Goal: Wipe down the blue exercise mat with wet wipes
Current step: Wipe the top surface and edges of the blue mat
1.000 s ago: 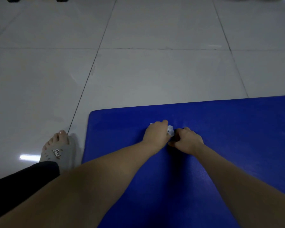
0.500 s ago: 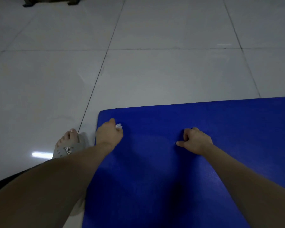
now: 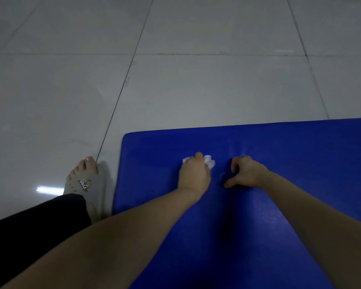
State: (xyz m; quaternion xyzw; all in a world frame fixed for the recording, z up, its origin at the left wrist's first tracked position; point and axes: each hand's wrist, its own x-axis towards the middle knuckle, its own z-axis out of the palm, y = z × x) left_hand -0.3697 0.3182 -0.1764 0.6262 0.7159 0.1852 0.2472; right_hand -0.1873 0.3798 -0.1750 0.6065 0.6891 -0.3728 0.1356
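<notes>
Head view, nearest first: two bare forearms reach forward over the blue exercise mat (image 3: 279,147), and to the left of the left forearm, off the mat, lies a black trouser leg (image 3: 29,236). Farther out, the left hand (image 3: 194,176) lies knuckles up on the mat with its fingers curled over a crumpled white wet wipe (image 3: 209,163), holding it down against the blue surface; bits of the wipe stick out on both sides of the fingers. Just to the right of it, close but not touching, the right hand (image 3: 246,173) rests on the mat with its fingers bent under and the thumb stretched out toward the left hand; nothing shows in its grasp. To the left of the left hand, beyond the mat's side edge, a foot in a grey slipper (image 3: 86,182) with white lettering stands on the floor, and a bright streak of reflected light (image 3: 48,189) lies just left of the slipper. Beyond both hands the mat ends in a straight far edge with a rounded corner to the left, and past that stretches the pale tiled floor (image 3: 196,90) with its dark grout lines.
</notes>
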